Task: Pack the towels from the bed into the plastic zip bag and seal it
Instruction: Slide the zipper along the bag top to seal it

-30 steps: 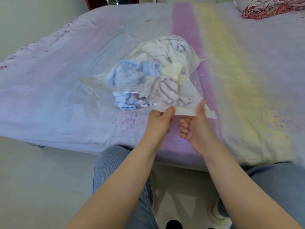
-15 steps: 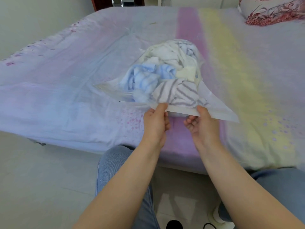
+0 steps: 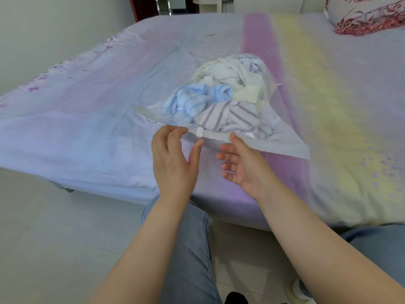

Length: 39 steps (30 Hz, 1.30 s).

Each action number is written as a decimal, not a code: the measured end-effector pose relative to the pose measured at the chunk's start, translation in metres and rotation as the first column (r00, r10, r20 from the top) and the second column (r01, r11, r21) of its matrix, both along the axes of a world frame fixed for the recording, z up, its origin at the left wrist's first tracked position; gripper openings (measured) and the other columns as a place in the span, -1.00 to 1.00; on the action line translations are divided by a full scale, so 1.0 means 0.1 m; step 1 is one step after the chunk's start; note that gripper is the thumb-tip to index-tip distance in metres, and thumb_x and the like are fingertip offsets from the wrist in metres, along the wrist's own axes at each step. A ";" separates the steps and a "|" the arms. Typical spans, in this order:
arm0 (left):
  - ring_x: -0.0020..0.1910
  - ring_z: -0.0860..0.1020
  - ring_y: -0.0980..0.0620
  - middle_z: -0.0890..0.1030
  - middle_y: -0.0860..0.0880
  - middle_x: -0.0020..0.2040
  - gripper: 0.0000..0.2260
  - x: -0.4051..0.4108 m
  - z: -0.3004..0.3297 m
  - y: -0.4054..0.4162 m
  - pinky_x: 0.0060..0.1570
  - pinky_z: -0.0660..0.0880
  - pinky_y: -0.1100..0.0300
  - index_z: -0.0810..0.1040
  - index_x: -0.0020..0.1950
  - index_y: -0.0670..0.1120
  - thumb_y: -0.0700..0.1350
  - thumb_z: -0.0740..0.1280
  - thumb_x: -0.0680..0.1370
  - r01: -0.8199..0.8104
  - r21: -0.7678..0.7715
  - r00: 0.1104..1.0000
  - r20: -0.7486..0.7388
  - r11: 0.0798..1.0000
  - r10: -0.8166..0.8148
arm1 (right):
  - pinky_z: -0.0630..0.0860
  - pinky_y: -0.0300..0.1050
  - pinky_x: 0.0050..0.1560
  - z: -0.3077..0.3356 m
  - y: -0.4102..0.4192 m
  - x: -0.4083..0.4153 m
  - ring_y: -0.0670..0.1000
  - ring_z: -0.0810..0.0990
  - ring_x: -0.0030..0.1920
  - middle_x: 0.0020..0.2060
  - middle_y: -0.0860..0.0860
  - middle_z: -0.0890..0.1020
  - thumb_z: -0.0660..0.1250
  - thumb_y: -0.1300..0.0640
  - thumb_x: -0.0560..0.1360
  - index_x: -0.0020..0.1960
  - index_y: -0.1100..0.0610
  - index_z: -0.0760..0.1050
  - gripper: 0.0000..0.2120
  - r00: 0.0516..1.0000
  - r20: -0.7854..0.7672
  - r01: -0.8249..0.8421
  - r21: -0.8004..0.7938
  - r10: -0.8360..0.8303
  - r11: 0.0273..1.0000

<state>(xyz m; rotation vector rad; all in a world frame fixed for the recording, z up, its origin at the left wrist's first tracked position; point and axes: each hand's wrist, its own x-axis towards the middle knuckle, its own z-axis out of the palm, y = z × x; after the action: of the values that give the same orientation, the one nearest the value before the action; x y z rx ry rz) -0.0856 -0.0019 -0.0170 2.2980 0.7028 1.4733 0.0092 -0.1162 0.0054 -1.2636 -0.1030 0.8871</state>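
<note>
Both hands have let go of the bag's zip edge since a moment back and spread open, and the little white plastic slider clip (image 3: pixel 200 131) now shows on the white zip strip. The left hand (image 3: pixel 174 160) sits centre frame, fingers splayed wide, fingertips just touching the strip left of the slider. The right hand (image 3: pixel 245 166) is palm-up and open, thumb tip up against the strip to the slider's right, gripping nothing. The clear plastic zip bag (image 3: pixel 282 137) lies on the pastel purple-and-yellow bed sheet (image 3: pixel 87 128) in the middle of the frame, stuffed with the bunched white, light blue and grey-striped towels (image 3: pixel 221 99). A red-and-white patterned pillow (image 3: pixel 361 16) sits upper right
</note>
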 end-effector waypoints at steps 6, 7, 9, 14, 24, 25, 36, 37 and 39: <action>0.02 0.52 -0.13 0.57 -0.06 0.20 -0.65 -0.16 -0.03 0.44 -0.14 0.40 0.03 0.53 0.11 -0.12 0.12 0.39 0.51 -0.213 0.258 0.937 -0.219 0.942 0.272 | 0.48 -0.25 -0.41 0.05 0.15 -0.12 -0.09 0.48 -0.47 -0.30 0.01 0.69 0.23 0.07 0.59 -0.10 0.17 0.58 -0.77 0.996 -0.022 0.086 0.127 -0.084 0.988; 0.00 0.52 -0.12 0.57 -0.05 0.18 -0.64 -0.19 -0.01 0.47 -0.15 0.40 0.04 0.52 0.12 -0.12 0.13 0.38 0.51 -0.199 0.248 0.938 -0.232 0.948 0.258 | 0.48 -0.25 -0.41 0.04 0.14 -0.12 -0.09 0.47 -0.47 -0.32 0.01 0.69 0.23 0.08 0.59 -0.11 0.17 0.58 -0.77 0.996 -0.015 0.093 0.126 -0.092 0.988; -0.06 0.56 -0.08 0.56 0.01 0.17 -0.62 -0.20 0.00 0.46 -0.17 0.43 0.04 0.49 0.17 -0.10 0.12 0.40 0.50 -0.102 0.104 0.945 -0.300 0.989 0.129 | 0.47 -0.25 -0.41 0.00 0.14 -0.13 -0.09 0.46 -0.48 -0.35 0.01 0.68 0.22 0.09 0.59 -0.14 0.17 0.57 -0.77 0.994 -0.011 0.106 0.124 -0.105 0.987; -0.29 0.56 0.11 0.46 0.15 0.23 -0.55 -0.11 -0.08 0.21 -0.14 0.53 0.12 0.46 0.25 0.03 0.14 0.44 0.43 0.216 -0.308 0.927 -0.233 0.926 -0.294 | 0.43 -0.25 -0.47 -0.04 0.12 -0.13 -0.07 0.41 -0.50 -0.45 0.05 0.55 0.19 0.17 0.56 -0.22 0.22 0.53 -0.75 0.978 -0.038 0.209 0.124 -0.205 0.970; 0.07 0.58 0.19 0.57 0.16 0.21 -0.48 0.20 0.21 0.14 -0.09 0.44 0.30 0.38 0.38 0.29 0.24 0.41 0.44 0.332 -0.752 0.687 -0.221 0.569 -0.692 | 0.30 -0.22 -0.48 -0.11 0.07 -0.10 -0.05 0.31 -0.51 -0.51 0.03 0.43 0.19 0.22 0.54 -0.33 0.19 0.45 -0.72 0.973 0.035 0.220 0.152 -0.227 0.964; -0.11 0.59 0.20 0.56 0.09 0.23 -0.43 0.22 0.22 0.15 -0.21 0.46 0.28 0.31 0.45 0.26 0.24 0.39 0.47 0.300 -0.787 0.663 -0.235 0.540 -0.711 | 0.31 -0.22 -0.48 -0.11 0.05 -0.09 -0.05 0.32 -0.51 -0.52 0.03 0.43 0.19 0.20 0.54 -0.32 0.19 0.45 -0.73 0.974 0.033 0.217 0.150 -0.224 0.965; -0.24 0.51 0.15 0.54 0.15 0.02 -0.89 0.02 -0.12 -0.31 -0.20 0.47 0.22 0.53 0.06 0.02 -0.02 0.35 0.56 0.223 -0.496 0.972 0.181 0.839 -0.151 | 0.53 -0.18 -0.29 -0.13 0.33 -0.17 -0.07 0.54 -0.36 -0.25 0.01 0.60 0.34 0.03 0.54 -0.06 0.10 0.58 -0.85 0.983 -0.100 0.167 0.130 -0.155 0.977; -0.25 0.48 0.13 0.49 0.14 -0.05 -0.89 -0.01 -0.14 -0.34 -0.21 0.45 0.23 0.46 -0.04 0.01 -0.02 0.37 0.55 0.190 -0.531 0.968 0.241 0.826 -0.068 | 0.48 -0.23 -0.37 -0.14 0.33 -0.15 -0.09 0.50 -0.39 -0.28 -0.01 0.58 0.35 0.05 0.53 -0.07 0.10 0.58 -0.87 0.979 -0.096 0.188 0.118 -0.177 0.975; -0.30 0.43 0.14 0.47 0.14 -0.24 -0.77 0.02 -0.16 -0.29 -0.20 0.38 0.26 0.41 -0.17 -0.04 0.06 0.35 0.55 0.191 -0.679 0.981 0.165 0.709 -0.106 | 0.44 -0.26 -0.43 -0.18 0.32 -0.13 -0.11 0.48 -0.44 -0.34 -0.02 0.55 0.37 0.06 0.52 -0.13 0.11 0.56 -0.88 0.977 -0.101 0.201 0.116 -0.190 0.973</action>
<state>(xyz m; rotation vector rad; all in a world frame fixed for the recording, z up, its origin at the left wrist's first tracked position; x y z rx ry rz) -0.0840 -0.0313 -0.0330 1.6242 0.8342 1.0066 -0.0036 -0.0840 -0.0127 -1.0947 0.0359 0.7530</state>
